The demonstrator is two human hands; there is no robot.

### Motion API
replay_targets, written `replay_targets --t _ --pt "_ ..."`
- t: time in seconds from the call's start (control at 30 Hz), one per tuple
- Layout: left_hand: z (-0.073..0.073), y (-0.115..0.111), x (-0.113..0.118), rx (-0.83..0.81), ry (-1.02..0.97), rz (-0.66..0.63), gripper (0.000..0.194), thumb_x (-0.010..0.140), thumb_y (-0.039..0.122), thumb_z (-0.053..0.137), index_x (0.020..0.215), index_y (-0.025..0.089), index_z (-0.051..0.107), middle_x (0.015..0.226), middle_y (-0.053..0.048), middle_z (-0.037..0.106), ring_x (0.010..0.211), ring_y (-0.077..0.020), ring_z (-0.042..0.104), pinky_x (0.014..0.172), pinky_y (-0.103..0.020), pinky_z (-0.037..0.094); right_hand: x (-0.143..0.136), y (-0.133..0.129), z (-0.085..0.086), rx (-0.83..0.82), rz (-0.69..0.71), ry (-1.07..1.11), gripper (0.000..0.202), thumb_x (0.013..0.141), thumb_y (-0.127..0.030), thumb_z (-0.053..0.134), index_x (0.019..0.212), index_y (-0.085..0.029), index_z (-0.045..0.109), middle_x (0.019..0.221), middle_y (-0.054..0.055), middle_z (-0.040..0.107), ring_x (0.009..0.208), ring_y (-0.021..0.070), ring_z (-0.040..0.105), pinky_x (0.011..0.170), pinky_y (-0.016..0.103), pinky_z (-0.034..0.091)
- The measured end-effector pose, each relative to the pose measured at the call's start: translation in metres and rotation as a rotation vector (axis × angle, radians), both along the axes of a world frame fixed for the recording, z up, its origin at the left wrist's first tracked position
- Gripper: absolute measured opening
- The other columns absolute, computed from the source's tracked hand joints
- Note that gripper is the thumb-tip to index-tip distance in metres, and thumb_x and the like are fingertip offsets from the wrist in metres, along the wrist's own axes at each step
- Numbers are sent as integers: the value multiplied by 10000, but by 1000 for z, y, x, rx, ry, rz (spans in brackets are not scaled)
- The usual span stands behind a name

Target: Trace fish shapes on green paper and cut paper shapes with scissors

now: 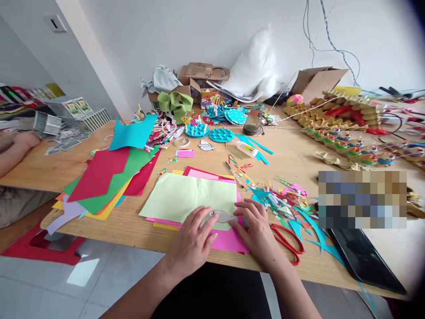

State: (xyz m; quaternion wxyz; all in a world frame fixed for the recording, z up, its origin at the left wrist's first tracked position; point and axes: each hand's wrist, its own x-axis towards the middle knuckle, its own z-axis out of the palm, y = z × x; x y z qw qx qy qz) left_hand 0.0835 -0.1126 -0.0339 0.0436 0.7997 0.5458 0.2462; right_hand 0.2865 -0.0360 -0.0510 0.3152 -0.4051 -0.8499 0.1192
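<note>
In front of me a pale green sheet (175, 195) lies over pink paper (229, 241) and other coloured sheets. On its lower right part rests a small grey fish-shaped cutout (221, 216) with a dark outline. My left hand (195, 239) lies on the paper, fingers outstretched, with fingertips at the fish's left end. From the right, my right hand (254, 226) reaches over the sheet's edge, its fingers spread near the fish's tail. Red-handled scissors (288, 243) lie just right of my right hand; their blades are mostly hidden.
Coloured sheets (102, 177) are piled at the left, and paper scraps (288, 199) lie at the right near a black tablet-like device (368, 261). A glue bottle (247, 149), pen (234, 173) and tape roll (181, 141) sit beyond. Another person's hand (25, 141) rests far left.
</note>
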Motion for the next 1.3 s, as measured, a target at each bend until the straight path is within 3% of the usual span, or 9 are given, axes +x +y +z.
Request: replay_targets --t 0.07,0.17,0.27,0.37,0.6,0.83,0.97,1.17,1.3 --pt "2 1 -19 77 -45 91 423 923 211 440 1345 191 413 1355 -132 463 1292 -256 395 1041 -467 402 0 0 2 -19 13 24 65 848 -202 606 851 -210 542 1095 88 611 1161 298 430 932 520 406" --pt "5 5 -66 218 -36 386 379 919 255 458 1291 183 461 1255 -146 548 1200 -269 485 1010 -463 405 2 0 3 -50 57 63 110 859 -210 586 773 -219 518 1075 77 623 1165 301 435 923 518 410" --pt "4 6 -117 180 112 673 460 889 374 504 1279 130 473 1184 -186 593 1125 -326 526 975 -506 384 4 0 2 -85 91 140 121 869 -224 569 758 -231 524 1054 64 632 1177 289 445 922 492 422" --pt "1 3 -147 25 93 802 565 828 460 562 1270 115 488 1028 -149 641 1007 -313 574 886 -457 434 7 0 0 -102 75 257 86 858 -242 587 788 -239 537 1023 59 636 1143 267 490 903 441 448" --pt "-6 4 -149 -150 -359 797 584 627 305 731 1172 168 574 746 -11 584 794 -225 568 748 -337 421 8 -1 -4 -98 -45 367 78 845 -283 594 797 -241 549 962 48 636 1025 235 573 855 368 467" --pt "-3 9 -156 -217 -755 708 287 571 306 730 807 157 661 591 29 552 578 -145 516 589 -269 395 8 0 -2 -134 -97 441 154 825 -349 606 756 -221 557 906 57 657 944 247 626 844 391 475" --pt "16 7 -150 -198 -960 654 274 559 362 756 677 157 619 608 35 543 591 -111 502 588 -234 394 9 -1 -5 -223 -179 551 203 794 -400 640 792 -207 575 898 71 678 877 252 657 774 383 516" --pt "49 12 -126 -171 -1237 578 355 611 438 742 769 175 562 684 24 590 597 -123 556 485 -218 437 7 -4 0 -291 -231 775 445 808 -400 647 1198 -212 542 835 63 714 858 243 689 735 352 551" --pt "80 23 -110 -113 -1402 492 389 579 386 793 810 166 571 695 5 627 557 -134 567 392 -218 448 8 -10 20 -302 -361 682 340 838 -468 581 1041 -211 672 830 66 720 807 227 689 750 341 555"
